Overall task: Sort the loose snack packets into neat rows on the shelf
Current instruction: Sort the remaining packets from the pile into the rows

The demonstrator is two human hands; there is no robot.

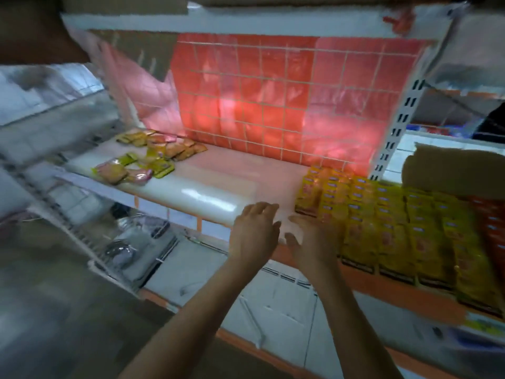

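Looks roughly halfway: packed rows (382, 214) filling shelf (213, 187) right, loose snack packets (147, 160) heaped far left, well apart. Both spread wide, empty: left hand (254, 236), right hand (311, 242), hovering just beside rows.

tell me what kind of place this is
Most likely a small shop's snack aisle: a white retail shelf with a slotted upright, neat rows of yellow packets on the right, and a loose pile of packets at the left.
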